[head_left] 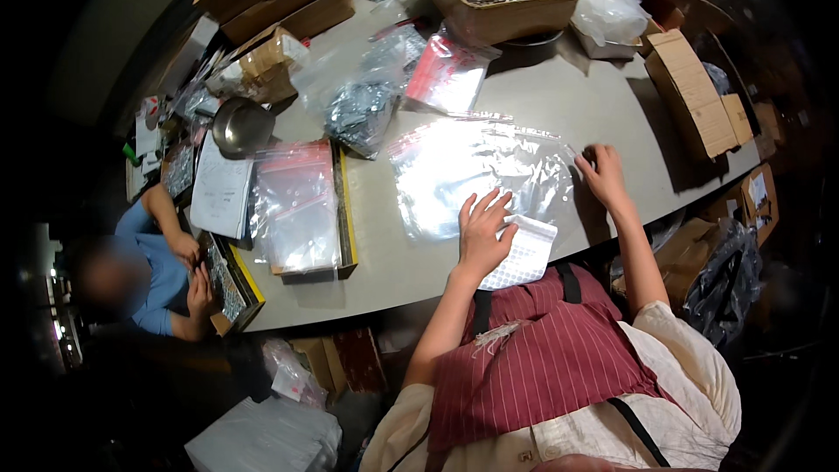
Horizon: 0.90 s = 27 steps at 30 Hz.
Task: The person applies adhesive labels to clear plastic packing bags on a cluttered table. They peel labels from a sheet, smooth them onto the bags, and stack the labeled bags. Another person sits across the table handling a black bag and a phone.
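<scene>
The left hand [482, 240], grip spread, lies over clear plastic bags [437, 177] and a dotted white sheet [530, 252] on the table [384, 273]; the right hand [601, 173], grip indeterminable, is beside the bags.

One left hand [482, 240] and one right hand [605, 182] of the wearer are seen; two further hands [201, 288] are counted on one co-worker [162, 271]; one white dotted packet [529, 249], one metal bowl [240, 127] and one maroon striped apron [542, 367] are shown; one open cardboard box of small metal parts [511, 24] is counted at the table's far edge; the flat clear plastic bags [437, 179] are overlapped too closely to be counted, as are the stacked red-edged zip bags [297, 210].
</scene>
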Motion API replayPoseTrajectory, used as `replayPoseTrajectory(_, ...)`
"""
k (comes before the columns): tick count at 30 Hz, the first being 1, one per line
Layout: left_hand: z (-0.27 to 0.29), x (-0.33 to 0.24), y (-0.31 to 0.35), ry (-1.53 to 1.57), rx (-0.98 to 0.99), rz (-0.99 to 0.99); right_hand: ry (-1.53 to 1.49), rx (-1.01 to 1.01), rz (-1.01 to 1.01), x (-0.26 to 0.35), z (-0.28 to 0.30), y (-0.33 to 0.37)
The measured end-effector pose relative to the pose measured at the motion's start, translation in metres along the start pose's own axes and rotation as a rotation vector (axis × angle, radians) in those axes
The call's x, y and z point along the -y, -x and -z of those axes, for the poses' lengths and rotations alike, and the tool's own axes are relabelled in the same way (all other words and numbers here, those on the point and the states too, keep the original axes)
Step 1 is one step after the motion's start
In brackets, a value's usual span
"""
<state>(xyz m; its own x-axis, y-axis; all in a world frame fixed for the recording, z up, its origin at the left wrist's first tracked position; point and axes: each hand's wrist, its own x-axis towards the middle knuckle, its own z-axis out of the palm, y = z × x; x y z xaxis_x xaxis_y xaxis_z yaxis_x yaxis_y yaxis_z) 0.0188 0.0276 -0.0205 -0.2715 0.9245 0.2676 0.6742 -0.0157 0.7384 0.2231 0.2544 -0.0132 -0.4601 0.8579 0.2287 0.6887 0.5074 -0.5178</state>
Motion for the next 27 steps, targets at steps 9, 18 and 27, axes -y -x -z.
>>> replayPoseTrajectory(9, 0.009, -0.002, -0.003, 0.060, 0.000, -0.076, -0.202, 0.003, 0.158, 0.013, -0.009, 0.026)
replayPoseTrajectory(18, 0.019, -0.013, -0.015, -0.231, 0.075, -0.067, -0.045, -0.022, 0.357, 0.018, -0.026, -0.002)
replayPoseTrajectory(27, -0.009, -0.020, -0.015, 0.052, 0.204, -0.229, -0.499, 0.126, 0.280, -0.008, -0.007, -0.017)
